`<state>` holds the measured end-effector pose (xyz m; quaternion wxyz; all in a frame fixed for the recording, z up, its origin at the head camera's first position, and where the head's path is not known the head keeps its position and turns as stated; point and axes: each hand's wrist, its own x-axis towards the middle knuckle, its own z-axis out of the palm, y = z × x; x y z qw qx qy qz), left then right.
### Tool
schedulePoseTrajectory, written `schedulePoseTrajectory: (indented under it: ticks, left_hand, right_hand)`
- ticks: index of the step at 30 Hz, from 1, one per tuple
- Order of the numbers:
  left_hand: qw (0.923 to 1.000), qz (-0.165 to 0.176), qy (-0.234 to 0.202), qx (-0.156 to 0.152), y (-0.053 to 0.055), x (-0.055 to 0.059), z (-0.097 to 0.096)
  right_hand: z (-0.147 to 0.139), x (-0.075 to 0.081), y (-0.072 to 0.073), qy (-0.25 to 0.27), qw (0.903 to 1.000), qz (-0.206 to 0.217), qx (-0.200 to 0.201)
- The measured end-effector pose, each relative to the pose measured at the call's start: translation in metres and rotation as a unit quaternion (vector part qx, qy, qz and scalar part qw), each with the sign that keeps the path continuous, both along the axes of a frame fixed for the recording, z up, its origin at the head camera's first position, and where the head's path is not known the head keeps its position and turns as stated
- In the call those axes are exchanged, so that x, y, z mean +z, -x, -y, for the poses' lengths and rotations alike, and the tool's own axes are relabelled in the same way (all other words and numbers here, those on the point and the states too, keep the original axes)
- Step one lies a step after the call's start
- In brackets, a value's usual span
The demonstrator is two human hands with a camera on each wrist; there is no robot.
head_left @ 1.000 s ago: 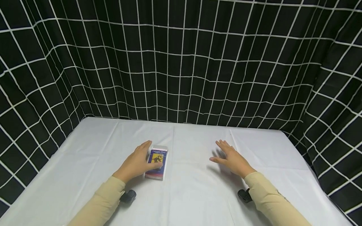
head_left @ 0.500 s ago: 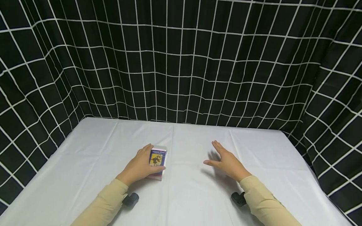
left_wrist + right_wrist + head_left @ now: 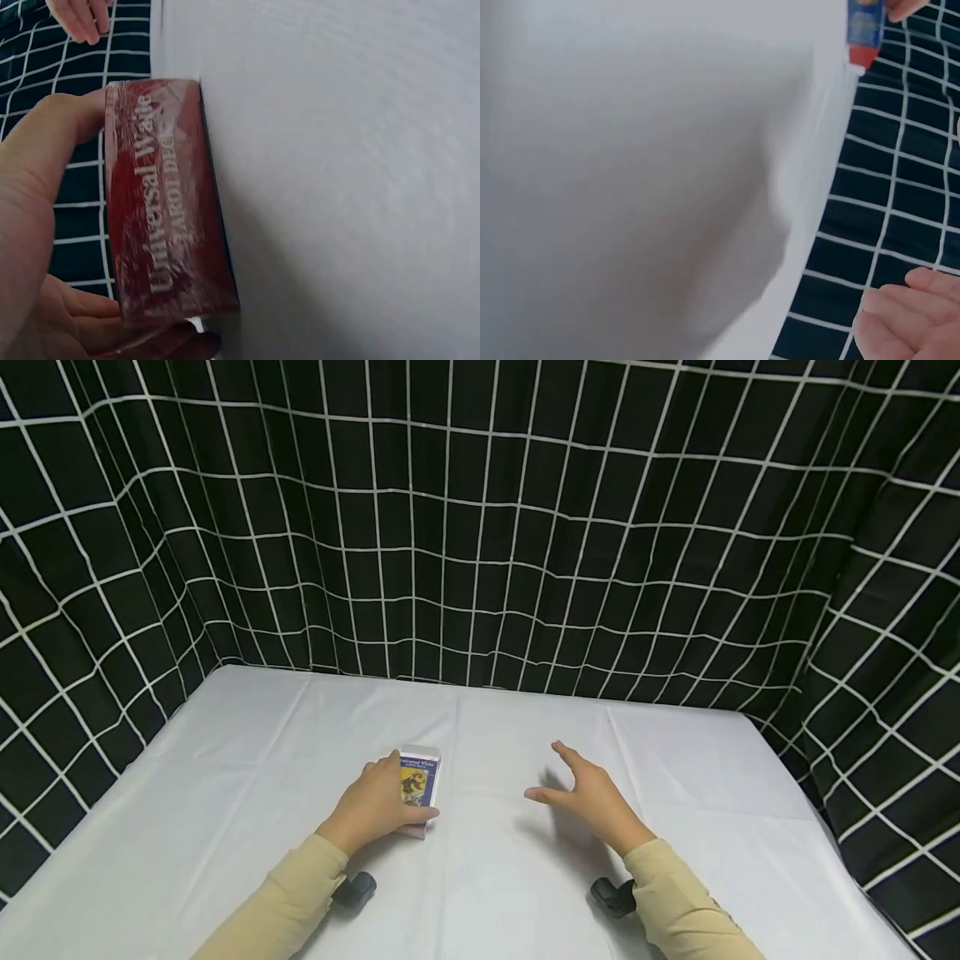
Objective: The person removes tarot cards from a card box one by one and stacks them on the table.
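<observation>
A boxed tarot deck (image 3: 418, 783) lies on the white cloth, left of centre. Its top is blue with a yellow picture; the red end (image 3: 161, 202) fills the left wrist view, wrapped in shiny film and lettered "Universal Waite Tarot Deck". My left hand (image 3: 370, 803) spans the box and grips it, thumb at one side and fingers at the opposite side, partly hidden beneath it in the left wrist view. To the right, my right hand (image 3: 597, 800) hovers over the cloth, thumb spread from the straight fingers, holding nothing.
White cloth (image 3: 495, 893) covers the table. Black curtains with a white grid (image 3: 480, 527) hang behind it and along both sides. A dark wrist camera is strapped at each sleeve cuff.
My left hand has shifted slightly right and closed around the tarot deck box, which stays about where it was. My right hand has drifted left, toward the box.
</observation>
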<state>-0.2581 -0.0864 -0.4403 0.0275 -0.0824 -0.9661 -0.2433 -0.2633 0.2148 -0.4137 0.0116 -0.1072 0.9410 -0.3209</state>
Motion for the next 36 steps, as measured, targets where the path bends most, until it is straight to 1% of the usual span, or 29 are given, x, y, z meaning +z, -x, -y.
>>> schedulePoseTrajectory:
  ticks: [2, 6, 10, 15, 21, 26, 28, 31, 34, 36]
  left_hand:
    - [1.0000, 0.004, 0.004, 0.004, -0.001, 0.000, 0.000]
    - [0.9999, 0.000, 0.012, -0.002, -0.001, 0.001, 0.000]
    - [0.9999, 0.000, 0.005, -0.015, 0.001, 0.004, 0.001]
    - [0.9993, 0.013, -0.016, -0.031, 0.004, 0.005, 0.004]
    - [0.9984, 0.028, -0.022, -0.043, 0.008, 0.001, 0.005]
    - [0.9977, 0.032, -0.026, -0.055, 0.006, 0.002, 0.005]
    - [0.9968, 0.038, -0.031, -0.062, 0.006, 0.003, 0.006]
    - [0.9948, 0.057, -0.038, -0.076, 0.005, 0.004, 0.008]
    - [0.9926, 0.073, -0.049, -0.084, 0.005, 0.001, 0.009]
    - [0.9921, 0.077, -0.054, -0.084, 0.005, -0.002, 0.007]
  right_hand:
    - [0.004, -0.003, -0.001, 0.010, 1.0000, 0.002, 0.001]
    - [0.009, -0.007, -0.001, 0.032, 0.9995, 0.001, 0.006]
    - [0.013, -0.008, -0.002, 0.056, 0.9983, 0.014, 0.007]
    - [0.020, -0.011, -0.006, 0.077, 0.9967, 0.027, -0.002]
    - [0.024, -0.013, -0.009, 0.102, 0.9945, 0.024, -0.008]
    - [0.026, -0.012, -0.010, 0.126, 0.9919, 0.015, -0.010]
    - [0.028, -0.011, -0.010, 0.134, 0.9909, 0.011, -0.008]
    - [0.031, -0.010, -0.011, 0.145, 0.9893, 0.012, -0.006]
    - [0.032, -0.008, -0.014, 0.153, 0.9881, 0.014, -0.009]
    - [0.032, -0.008, -0.015, 0.157, 0.9874, 0.015, -0.014]
